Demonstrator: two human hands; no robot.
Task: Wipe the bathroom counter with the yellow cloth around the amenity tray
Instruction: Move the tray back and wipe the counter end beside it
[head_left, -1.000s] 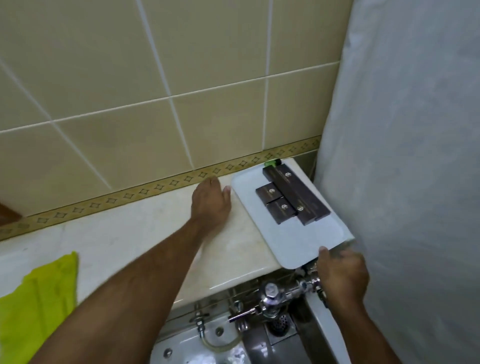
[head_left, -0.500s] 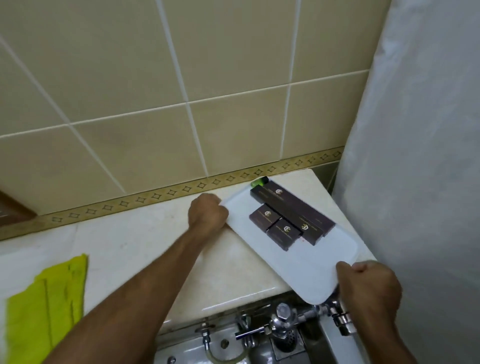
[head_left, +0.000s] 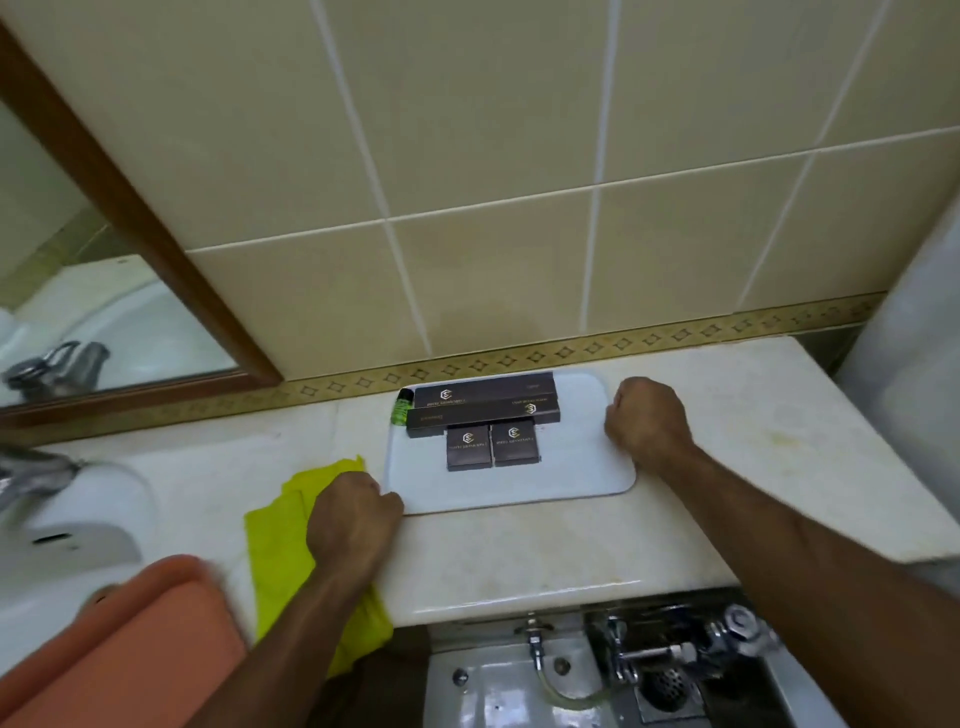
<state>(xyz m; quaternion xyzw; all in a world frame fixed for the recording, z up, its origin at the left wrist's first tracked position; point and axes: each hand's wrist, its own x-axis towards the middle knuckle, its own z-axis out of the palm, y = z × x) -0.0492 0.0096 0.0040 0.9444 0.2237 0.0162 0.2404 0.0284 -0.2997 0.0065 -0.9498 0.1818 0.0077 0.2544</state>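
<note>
Nearest the camera, at the lower left, lies a blurred orange tray (head_left: 119, 660), and beside it the white sink (head_left: 72, 525) with its tap (head_left: 31, 473) at the left edge. Below the bench front, at the lower right, chrome pipes (head_left: 670, 649) and a floor drain (head_left: 670, 686) show.

On the cream bench (head_left: 519, 556) the yellow cloth (head_left: 280, 551) lies left of centre, one end hanging over the front edge, the other reaching towards the tray's left side. The left forearm crosses over it. The left hand (head_left: 353, 519) is clenched at the near left corner of the white tray (head_left: 576, 467), fingers (head_left: 387, 506) curled at the tray's edge (whether they grip the rim or only press against it cannot be told). The hand rests partly on the cloth.

The tray lies flat on the bench, its far edge close to the wall. The right hand (head_left: 644, 426) is at the tray's right side, fist closed, knuckles up, fingers (head_left: 618, 415) curled at the rim; the grip itself is hidden.

On the tray lie two small dark boxes (head_left: 491, 444) side by side, and behind them two long dark boxes (head_left: 485, 408) set lengthwise, all with a pale logo. A small green bottle (head_left: 402, 408) stands at the far left corner of the tray.

Beyond runs a patterned border strip (head_left: 571, 353), then beige wall tiles (head_left: 493, 156). A mirror (head_left: 78, 312) in a brown frame is at the upper left, and a white curtain (head_left: 914, 374) hangs at the right.
</note>
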